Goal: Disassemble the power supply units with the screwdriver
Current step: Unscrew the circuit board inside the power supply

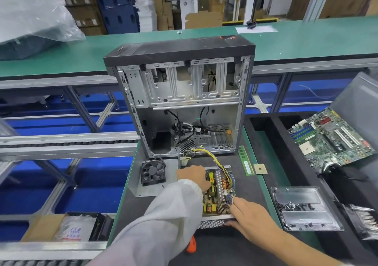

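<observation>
My left hand (pixel 193 175) and right hand (pixel 248 217) rest flat and spread on the open power supply unit (pixel 217 192) — my sleeve (pixel 163 214) hides its left part; the screw tray (pixel 304 208) to its right holds screws.

An open computer case (pixel 184 102) stands behind a loose fan (pixel 153 171); a motherboard (pixel 331 139) lies right.

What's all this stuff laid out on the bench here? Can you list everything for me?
Computer case: one, black and silver, open, standing behind the work spot.
Power supply unit: one, lid off, yellow board exposed, under both hands.
Fan: one, black, left of the unit.
Memory stick: one, green, right of the unit.
Processor chip: one, gold, beside the memory stick.
Motherboard: one, green, far right.
Screw tray: one, clear, right.
Orange handle: one, near edge, mostly hidden.
Left hand: on the unit.
Right hand: on the unit's near edge.
</observation>
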{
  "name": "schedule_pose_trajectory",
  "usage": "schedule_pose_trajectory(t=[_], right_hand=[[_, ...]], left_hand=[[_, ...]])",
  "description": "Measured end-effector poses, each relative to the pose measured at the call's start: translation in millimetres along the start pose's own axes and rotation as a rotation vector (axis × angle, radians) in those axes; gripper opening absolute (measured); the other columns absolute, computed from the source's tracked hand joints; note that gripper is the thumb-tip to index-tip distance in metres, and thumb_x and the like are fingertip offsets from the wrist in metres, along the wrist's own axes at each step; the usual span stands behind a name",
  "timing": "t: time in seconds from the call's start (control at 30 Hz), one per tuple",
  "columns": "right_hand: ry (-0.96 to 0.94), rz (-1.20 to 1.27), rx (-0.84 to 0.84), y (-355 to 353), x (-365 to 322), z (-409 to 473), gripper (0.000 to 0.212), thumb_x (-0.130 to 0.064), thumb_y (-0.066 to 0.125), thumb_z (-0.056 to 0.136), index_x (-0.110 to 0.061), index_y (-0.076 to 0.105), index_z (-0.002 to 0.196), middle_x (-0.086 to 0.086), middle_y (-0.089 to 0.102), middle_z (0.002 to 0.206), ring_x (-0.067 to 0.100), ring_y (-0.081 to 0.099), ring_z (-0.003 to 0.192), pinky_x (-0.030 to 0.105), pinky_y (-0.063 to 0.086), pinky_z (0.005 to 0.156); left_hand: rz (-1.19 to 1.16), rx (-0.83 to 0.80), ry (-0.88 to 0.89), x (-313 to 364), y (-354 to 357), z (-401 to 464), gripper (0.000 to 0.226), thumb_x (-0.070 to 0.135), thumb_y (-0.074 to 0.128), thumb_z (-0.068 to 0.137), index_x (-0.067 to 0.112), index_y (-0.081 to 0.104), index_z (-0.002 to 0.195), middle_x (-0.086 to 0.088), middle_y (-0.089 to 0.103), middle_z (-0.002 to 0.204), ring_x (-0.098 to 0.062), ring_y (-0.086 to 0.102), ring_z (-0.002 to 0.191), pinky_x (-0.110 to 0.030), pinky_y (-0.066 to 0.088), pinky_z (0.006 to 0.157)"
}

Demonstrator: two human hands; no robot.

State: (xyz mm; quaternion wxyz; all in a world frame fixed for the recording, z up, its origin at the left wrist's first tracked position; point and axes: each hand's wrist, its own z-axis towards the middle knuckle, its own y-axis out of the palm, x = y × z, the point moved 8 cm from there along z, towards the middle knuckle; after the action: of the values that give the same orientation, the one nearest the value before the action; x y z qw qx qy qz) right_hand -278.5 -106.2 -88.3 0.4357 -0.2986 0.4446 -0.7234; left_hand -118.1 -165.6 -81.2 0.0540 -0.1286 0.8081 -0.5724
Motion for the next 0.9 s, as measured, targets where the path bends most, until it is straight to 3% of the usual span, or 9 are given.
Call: schedule_pose_trajectory(t=[0.1,0.23,0.4,0.6,0.77,0.9], right_hand=[[0.005,0.053,-0.003,-1.0,5.1,-1.8,0.03,-0.045,0.061,0.082,-0.023,0.041,0.084,-0.008,0.05,0.08,0.008,0.046,0.066,0.02,0.035,0.05],[0.173,0.253,0.003,-3.6,22.6,-12.6,0.043,-0.037,0.079,0.074,-0.025,0.044,0.096,-0.01,0.05,0.082,0.005,0.045,0.062,0.016,0.034,0.053],[0.099,0.214,0.092,-11.4,12.0,-13.1,0.039,-0.038,0.075,0.078,-0.024,0.038,0.081,-0.007,0.045,0.072,0.01,0.041,0.061,0.021,0.032,0.055],[0.094,0.114,0.147,-7.9,14.9,-26.3,0.024,-0.036,0.06,0.087,-0.019,0.043,0.088,-0.002,0.046,0.09,0.016,0.042,0.075,0.027,0.037,0.069],[0.484,0.385,0.097,-3.6,47.3,-37.7,0.057,-0.043,0.083,0.063,-0.019,0.045,0.097,-0.006,0.044,0.098,0.007,0.05,0.078,0.015,0.041,0.07],[0.838,0.556,-0.11,25.2,55.5,-59.4,0.059,-0.053,0.082,0.062,-0.027,0.042,0.096,-0.013,0.05,0.089,0.002,0.053,0.077,0.017,0.039,0.061]], left_hand=[[-0.014,-0.062,-0.015,2.4,-1.0,3.4,0.016,0.029,0.05,0.091,0.014,0.056,0.092,-0.003,0.061,0.089,-0.024,0.058,0.081,-0.029,0.042,0.07],[-0.03,-0.13,-0.039,1.1,3.1,5.8,0.018,0.026,0.049,0.091,0.012,0.059,0.098,-0.006,0.062,0.094,-0.024,0.059,0.083,-0.029,0.044,0.071],[-0.116,-0.171,-0.045,12.9,18.1,2.6,0.019,0.027,0.047,0.091,0.014,0.058,0.099,-0.007,0.065,0.11,-0.027,0.063,0.1,-0.031,0.043,0.075],[-0.245,-0.255,-0.061,7.6,23.0,6.5,0.022,0.034,0.05,0.089,0.014,0.053,0.083,-0.002,0.057,0.084,-0.023,0.055,0.08,-0.029,0.041,0.067],[-0.264,-0.292,-0.036,6.8,19.5,11.5,0.026,0.038,0.051,0.089,0.016,0.048,0.074,0.0,0.051,0.074,-0.023,0.053,0.076,-0.029,0.041,0.066],[-0.241,-0.222,-0.042,9.0,20.1,9.0,0.02,0.036,0.049,0.086,0.018,0.051,0.077,0.001,0.054,0.075,-0.022,0.055,0.075,-0.028,0.04,0.064]])
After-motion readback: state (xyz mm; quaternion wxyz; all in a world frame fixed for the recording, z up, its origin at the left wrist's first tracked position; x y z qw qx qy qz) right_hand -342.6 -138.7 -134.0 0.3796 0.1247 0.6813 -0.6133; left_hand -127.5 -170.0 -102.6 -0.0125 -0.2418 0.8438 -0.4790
